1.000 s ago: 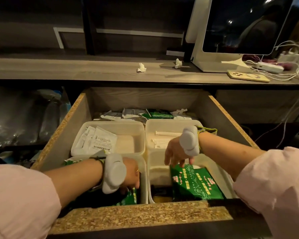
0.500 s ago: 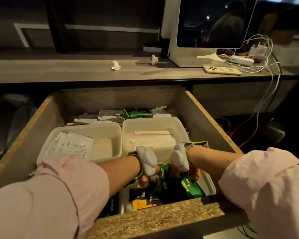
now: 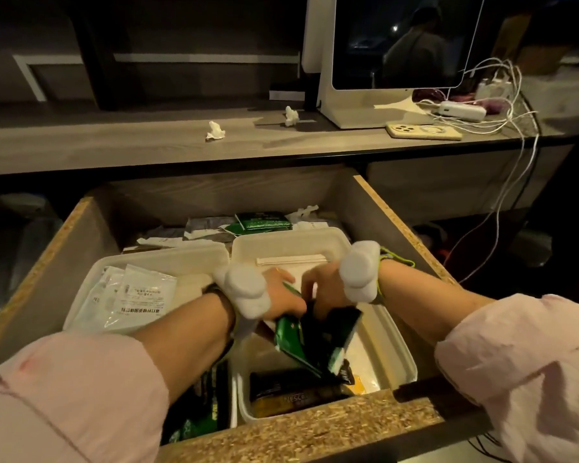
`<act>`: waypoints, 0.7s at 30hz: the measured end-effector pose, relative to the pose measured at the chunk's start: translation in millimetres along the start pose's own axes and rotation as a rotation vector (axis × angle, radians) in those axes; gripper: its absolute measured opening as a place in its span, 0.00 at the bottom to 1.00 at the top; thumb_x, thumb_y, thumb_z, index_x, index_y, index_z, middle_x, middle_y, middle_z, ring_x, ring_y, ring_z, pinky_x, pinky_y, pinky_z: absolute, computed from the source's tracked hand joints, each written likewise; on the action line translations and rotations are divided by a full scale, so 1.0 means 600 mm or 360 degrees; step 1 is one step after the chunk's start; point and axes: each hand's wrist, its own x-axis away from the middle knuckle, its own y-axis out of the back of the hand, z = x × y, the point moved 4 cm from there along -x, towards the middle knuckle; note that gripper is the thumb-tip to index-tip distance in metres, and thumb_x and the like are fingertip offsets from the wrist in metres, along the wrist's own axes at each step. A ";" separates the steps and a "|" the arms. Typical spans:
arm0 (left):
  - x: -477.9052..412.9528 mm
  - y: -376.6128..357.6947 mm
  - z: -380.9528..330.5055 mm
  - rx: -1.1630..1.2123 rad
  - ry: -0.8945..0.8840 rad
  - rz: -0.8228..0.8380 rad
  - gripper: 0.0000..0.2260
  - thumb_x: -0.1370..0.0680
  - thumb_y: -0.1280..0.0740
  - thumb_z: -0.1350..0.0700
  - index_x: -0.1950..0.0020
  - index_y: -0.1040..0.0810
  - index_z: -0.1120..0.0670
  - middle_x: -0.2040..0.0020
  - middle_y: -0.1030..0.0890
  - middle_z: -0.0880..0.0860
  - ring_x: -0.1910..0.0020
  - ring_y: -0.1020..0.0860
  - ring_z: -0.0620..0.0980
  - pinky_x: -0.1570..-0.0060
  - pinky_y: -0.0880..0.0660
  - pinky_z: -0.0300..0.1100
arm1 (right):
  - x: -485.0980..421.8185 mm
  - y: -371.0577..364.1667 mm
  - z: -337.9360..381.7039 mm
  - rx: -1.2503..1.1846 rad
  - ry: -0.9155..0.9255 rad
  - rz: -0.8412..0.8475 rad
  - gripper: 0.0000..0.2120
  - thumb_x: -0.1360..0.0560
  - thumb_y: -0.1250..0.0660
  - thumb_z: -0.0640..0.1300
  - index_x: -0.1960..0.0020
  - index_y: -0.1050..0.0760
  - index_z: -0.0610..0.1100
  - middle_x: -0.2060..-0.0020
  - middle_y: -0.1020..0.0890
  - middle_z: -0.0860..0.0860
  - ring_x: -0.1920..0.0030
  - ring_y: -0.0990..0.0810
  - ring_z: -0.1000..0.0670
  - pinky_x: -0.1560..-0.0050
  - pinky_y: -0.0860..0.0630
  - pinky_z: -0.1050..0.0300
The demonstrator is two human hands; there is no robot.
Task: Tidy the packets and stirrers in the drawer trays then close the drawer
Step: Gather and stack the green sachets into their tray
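The open wooden drawer [image 3: 411, 228] holds several white plastic trays. My left hand [image 3: 281, 297] and my right hand [image 3: 325, 289] meet over the near right tray [image 3: 398, 352] and together grip a bunch of green packets [image 3: 298, 342], lifted above that tray. Dark and yellow coffee packets [image 3: 291, 392] lie in the tray below. The far right tray [image 3: 281, 242] holds paper-wrapped stirrers [image 3: 291, 260]. White packets [image 3: 137, 295] lie in the far left tray [image 3: 188, 259]. More green packets [image 3: 201, 419] sit in the near left tray, mostly hidden by my left arm.
Loose wrappers and a green packet [image 3: 263, 222] lie at the drawer's back. On the countertop [image 3: 114, 145] above are two crumpled tissues [image 3: 214, 130], a white screen stand [image 3: 348, 108], a phone [image 3: 423, 131] and a charger with cables [image 3: 462, 110] hanging down on the right.
My left hand crossed from the near left tray to the near right tray. Both hands closed on the green packets and raised them. The view shifted left.
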 end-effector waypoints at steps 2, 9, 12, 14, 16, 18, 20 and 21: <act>0.007 0.047 -0.011 0.0243 -0.0084 -0.0259 0.11 0.29 0.32 0.63 0.57 0.32 0.51 0.69 0.26 0.46 0.66 0.25 0.42 0.69 0.26 0.31 | -0.003 0.035 0.002 -0.0133 0.0002 -0.0406 0.19 0.27 0.32 0.42 0.37 0.26 0.45 0.43 0.21 0.47 0.48 0.23 0.47 0.54 0.30 0.63; 0.010 0.132 0.047 0.0882 0.0022 -0.0670 0.13 0.29 0.33 0.66 0.44 0.24 0.63 0.43 0.21 0.67 0.45 0.22 0.66 0.42 0.25 0.57 | -0.034 0.075 0.070 -0.0793 0.0143 -0.1026 0.30 0.28 0.31 0.43 0.29 0.38 0.51 0.37 0.27 0.43 0.40 0.24 0.41 0.45 0.27 0.52; 0.006 0.133 0.078 0.1042 0.0175 -0.0716 0.17 0.27 0.36 0.63 0.39 0.27 0.68 0.39 0.24 0.69 0.40 0.25 0.68 0.39 0.27 0.59 | -0.062 0.065 0.095 -0.1159 0.0112 -0.0995 0.35 0.27 0.31 0.43 0.25 0.43 0.49 0.35 0.26 0.44 0.38 0.24 0.42 0.38 0.26 0.50; 0.009 0.139 0.095 0.1287 0.0235 -0.0810 0.15 0.27 0.38 0.61 0.42 0.23 0.66 0.46 0.20 0.66 0.46 0.21 0.66 0.43 0.25 0.60 | -0.078 0.060 0.117 -0.1312 0.0159 -0.0960 0.35 0.27 0.32 0.43 0.24 0.44 0.47 0.34 0.26 0.45 0.36 0.25 0.44 0.38 0.27 0.55; 0.008 0.139 0.100 0.1609 0.0284 -0.0741 0.16 0.26 0.38 0.53 0.45 0.21 0.61 0.49 0.18 0.64 0.50 0.19 0.63 0.44 0.24 0.61 | -0.089 0.055 0.141 -0.1431 0.0273 -0.0942 0.32 0.27 0.32 0.41 0.26 0.39 0.44 0.35 0.24 0.45 0.38 0.24 0.47 0.41 0.28 0.59; 0.002 0.144 0.105 0.1723 0.0254 -0.0626 0.22 0.28 0.36 0.41 0.45 0.20 0.57 0.48 0.18 0.62 0.46 0.20 0.61 0.40 0.27 0.60 | -0.102 0.053 0.162 -0.1654 0.0459 -0.0851 0.22 0.28 0.33 0.37 0.33 0.28 0.40 0.41 0.20 0.42 0.47 0.22 0.50 0.44 0.27 0.58; -0.004 0.156 0.116 0.1769 0.0194 -0.0520 0.24 0.30 0.34 0.38 0.46 0.19 0.56 0.48 0.19 0.60 0.46 0.21 0.60 0.39 0.27 0.57 | -0.121 0.060 0.167 -0.2069 0.0597 -0.0557 0.16 0.27 0.39 0.33 0.40 0.23 0.35 0.47 0.18 0.36 0.53 0.22 0.49 0.48 0.26 0.55; -0.007 0.165 0.124 0.1805 0.0181 -0.0481 0.22 0.30 0.33 0.39 0.49 0.19 0.56 0.51 0.19 0.60 0.48 0.21 0.59 0.42 0.25 0.55 | -0.131 0.066 0.164 -0.2264 0.0617 -0.0399 0.17 0.26 0.42 0.33 0.40 0.23 0.34 0.46 0.19 0.36 0.53 0.21 0.48 0.51 0.27 0.57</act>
